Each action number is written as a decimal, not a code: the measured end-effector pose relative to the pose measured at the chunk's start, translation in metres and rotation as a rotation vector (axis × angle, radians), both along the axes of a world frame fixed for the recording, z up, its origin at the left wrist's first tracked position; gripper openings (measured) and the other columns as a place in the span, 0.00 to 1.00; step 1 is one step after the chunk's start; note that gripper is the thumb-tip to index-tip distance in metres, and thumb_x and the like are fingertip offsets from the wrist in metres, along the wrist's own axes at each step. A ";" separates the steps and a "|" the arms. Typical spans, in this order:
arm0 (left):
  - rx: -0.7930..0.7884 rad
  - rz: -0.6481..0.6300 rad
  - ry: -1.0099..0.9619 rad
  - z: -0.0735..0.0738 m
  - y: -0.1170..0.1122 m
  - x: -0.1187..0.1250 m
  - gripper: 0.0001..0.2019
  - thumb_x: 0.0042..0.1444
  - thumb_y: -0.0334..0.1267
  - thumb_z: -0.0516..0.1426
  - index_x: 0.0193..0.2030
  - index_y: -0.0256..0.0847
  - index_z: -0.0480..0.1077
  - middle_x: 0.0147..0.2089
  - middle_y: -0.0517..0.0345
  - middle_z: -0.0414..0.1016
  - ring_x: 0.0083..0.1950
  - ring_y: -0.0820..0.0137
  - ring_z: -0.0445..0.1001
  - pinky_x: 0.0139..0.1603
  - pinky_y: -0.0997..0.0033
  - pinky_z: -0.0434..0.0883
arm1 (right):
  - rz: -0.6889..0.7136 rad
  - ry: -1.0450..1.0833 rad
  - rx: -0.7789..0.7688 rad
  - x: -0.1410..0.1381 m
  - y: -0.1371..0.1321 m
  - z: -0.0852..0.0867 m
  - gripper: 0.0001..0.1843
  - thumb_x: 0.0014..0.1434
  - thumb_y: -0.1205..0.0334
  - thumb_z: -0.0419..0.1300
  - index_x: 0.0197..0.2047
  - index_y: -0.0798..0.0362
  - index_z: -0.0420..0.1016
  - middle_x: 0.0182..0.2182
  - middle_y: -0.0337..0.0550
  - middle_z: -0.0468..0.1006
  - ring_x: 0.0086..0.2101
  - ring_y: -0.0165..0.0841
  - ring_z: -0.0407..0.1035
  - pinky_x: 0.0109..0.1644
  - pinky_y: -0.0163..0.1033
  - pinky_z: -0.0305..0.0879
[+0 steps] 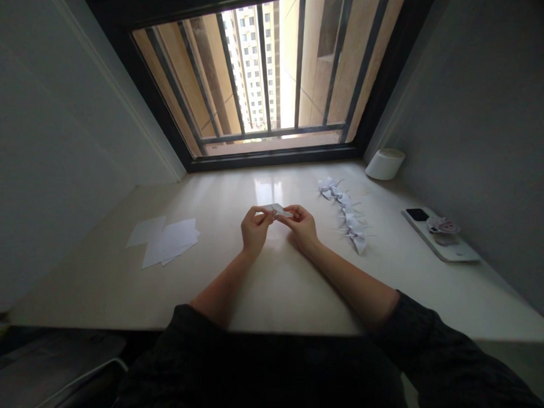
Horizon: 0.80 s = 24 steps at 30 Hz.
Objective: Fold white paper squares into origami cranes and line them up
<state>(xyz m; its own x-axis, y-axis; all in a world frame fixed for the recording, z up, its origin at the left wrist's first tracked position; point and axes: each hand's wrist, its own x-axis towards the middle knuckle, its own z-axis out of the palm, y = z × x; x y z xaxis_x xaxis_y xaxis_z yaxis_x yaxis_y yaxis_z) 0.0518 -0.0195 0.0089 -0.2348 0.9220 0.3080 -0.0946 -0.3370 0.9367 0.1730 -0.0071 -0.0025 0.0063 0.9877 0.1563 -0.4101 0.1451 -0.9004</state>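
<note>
My left hand and my right hand meet above the middle of the cream desk. Between their fingertips they pinch a small piece of folded white paper. Part of it is hidden by my fingers. To the right of my right hand, several white origami cranes lie in a loose line running towards me. Loose sheets of white paper overlap on the desk to the left of my left hand.
A smartphone in a pale case with a round grip lies at the right, near the wall. A white cylindrical cup stands in the far right corner. A barred window rises behind the desk's far edge, with walls on both sides.
</note>
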 end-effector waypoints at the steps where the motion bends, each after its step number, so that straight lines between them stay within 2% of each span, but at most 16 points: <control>1: 0.004 -0.006 0.001 0.000 0.000 0.000 0.13 0.44 0.42 0.64 0.30 0.39 0.65 0.28 0.59 0.77 0.30 0.71 0.76 0.33 0.72 0.73 | -0.009 0.010 -0.007 0.000 0.000 0.000 0.20 0.36 0.57 0.71 0.32 0.51 0.70 0.27 0.35 0.77 0.29 0.32 0.72 0.37 0.38 0.68; 6: -0.028 0.001 -0.022 -0.002 0.003 -0.001 0.14 0.44 0.43 0.64 0.30 0.39 0.64 0.29 0.58 0.78 0.31 0.69 0.77 0.34 0.69 0.74 | 0.002 -0.023 -0.019 0.002 0.000 0.003 0.17 0.38 0.57 0.69 0.31 0.50 0.70 0.21 0.33 0.74 0.26 0.30 0.71 0.36 0.37 0.65; 13: -0.089 0.076 -0.086 -0.001 0.008 -0.006 0.19 0.42 0.46 0.64 0.31 0.40 0.60 0.28 0.57 0.77 0.29 0.68 0.77 0.33 0.67 0.75 | 0.081 -0.066 -0.047 0.005 0.004 0.003 0.19 0.41 0.53 0.68 0.35 0.51 0.70 0.26 0.40 0.79 0.33 0.36 0.75 0.40 0.40 0.65; 17: -0.085 0.075 -0.067 -0.003 0.009 -0.007 0.19 0.42 0.47 0.64 0.31 0.40 0.59 0.28 0.58 0.77 0.29 0.68 0.77 0.33 0.66 0.75 | 0.092 -0.071 -0.013 0.005 0.006 0.001 0.19 0.41 0.52 0.68 0.36 0.50 0.70 0.26 0.39 0.79 0.33 0.36 0.75 0.42 0.41 0.66; 20: -0.070 0.072 -0.027 -0.004 0.010 -0.009 0.18 0.44 0.46 0.63 0.33 0.40 0.60 0.28 0.58 0.77 0.30 0.68 0.77 0.34 0.66 0.75 | 0.097 -0.118 0.043 0.006 0.006 -0.001 0.20 0.43 0.52 0.67 0.39 0.49 0.69 0.26 0.38 0.79 0.33 0.35 0.75 0.43 0.42 0.67; 24: -0.029 0.091 -0.009 -0.003 0.009 -0.012 0.15 0.48 0.45 0.60 0.35 0.41 0.61 0.30 0.58 0.77 0.32 0.69 0.77 0.37 0.65 0.74 | 0.152 -0.161 0.064 0.008 0.007 -0.001 0.27 0.42 0.52 0.67 0.46 0.49 0.69 0.30 0.41 0.80 0.34 0.34 0.74 0.41 0.40 0.67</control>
<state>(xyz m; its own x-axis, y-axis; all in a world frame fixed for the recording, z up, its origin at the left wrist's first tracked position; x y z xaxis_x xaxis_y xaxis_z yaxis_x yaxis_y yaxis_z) 0.0394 -0.0105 0.0064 -0.3205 0.9051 0.2794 -0.0730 -0.3177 0.9454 0.1806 -0.0003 -0.0033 -0.1715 0.9635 0.2055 -0.2835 0.1515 -0.9469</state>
